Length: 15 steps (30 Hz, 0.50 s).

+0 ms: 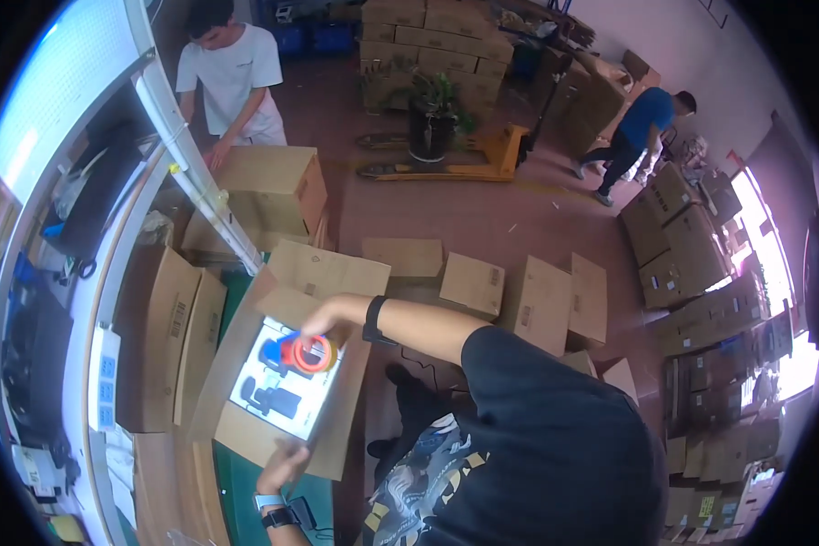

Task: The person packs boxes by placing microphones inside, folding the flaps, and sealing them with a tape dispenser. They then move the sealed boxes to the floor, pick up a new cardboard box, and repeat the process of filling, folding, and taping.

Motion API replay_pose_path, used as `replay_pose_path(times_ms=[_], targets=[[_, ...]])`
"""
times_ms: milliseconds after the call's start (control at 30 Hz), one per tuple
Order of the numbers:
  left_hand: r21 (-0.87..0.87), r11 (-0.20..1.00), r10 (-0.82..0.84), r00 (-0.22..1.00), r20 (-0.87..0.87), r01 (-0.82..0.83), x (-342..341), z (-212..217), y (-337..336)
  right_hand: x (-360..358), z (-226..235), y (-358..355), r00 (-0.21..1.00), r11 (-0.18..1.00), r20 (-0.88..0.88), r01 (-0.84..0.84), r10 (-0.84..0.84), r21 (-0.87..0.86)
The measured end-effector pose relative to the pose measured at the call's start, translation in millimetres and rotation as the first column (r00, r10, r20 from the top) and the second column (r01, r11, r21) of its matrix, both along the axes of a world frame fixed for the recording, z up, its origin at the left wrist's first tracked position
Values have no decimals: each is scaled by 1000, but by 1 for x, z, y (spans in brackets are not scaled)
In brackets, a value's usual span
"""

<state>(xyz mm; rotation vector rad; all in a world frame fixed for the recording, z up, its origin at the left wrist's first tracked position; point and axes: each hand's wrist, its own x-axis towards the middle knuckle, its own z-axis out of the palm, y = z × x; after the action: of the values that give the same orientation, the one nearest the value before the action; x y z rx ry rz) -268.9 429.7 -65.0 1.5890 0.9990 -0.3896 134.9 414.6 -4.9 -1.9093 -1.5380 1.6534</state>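
My right hand (322, 317), with a black band on its wrist, is closed on a red tape dispenser (311, 357) with a ring-shaped roll. The dispenser is over a white printed panel (282, 400) with pictures of dark, chair-like shapes. A blue patch beside the dispenser may belong to it or to the print; I cannot tell. The panel lies on or in a brown cardboard box (341, 428) on the bench. At the box's near edge, my left hand (285, 464) has its fingers curled against the cardboard; a watch and a light band circle that wrist.
Tall cartons (159, 337) stand left of the bench's green surface (237, 487), below a white frame post (187, 159). More boxes (471, 284) are beyond my right arm. A yellow pallet jack (482, 164) carries a potted plant (428, 127). Two other people work farther off.
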Motion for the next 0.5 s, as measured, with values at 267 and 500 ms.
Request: replay_pose_path(times_ms=[267,500], targets=[[-51,978,-205,976,-75,202,7,14,8,-5,-50,68,957,831,-239,-263,162,-491],[790,603,570,753,-329,-111,65,31,-10,2,-16,187,756,960,-628,-5,186,278]])
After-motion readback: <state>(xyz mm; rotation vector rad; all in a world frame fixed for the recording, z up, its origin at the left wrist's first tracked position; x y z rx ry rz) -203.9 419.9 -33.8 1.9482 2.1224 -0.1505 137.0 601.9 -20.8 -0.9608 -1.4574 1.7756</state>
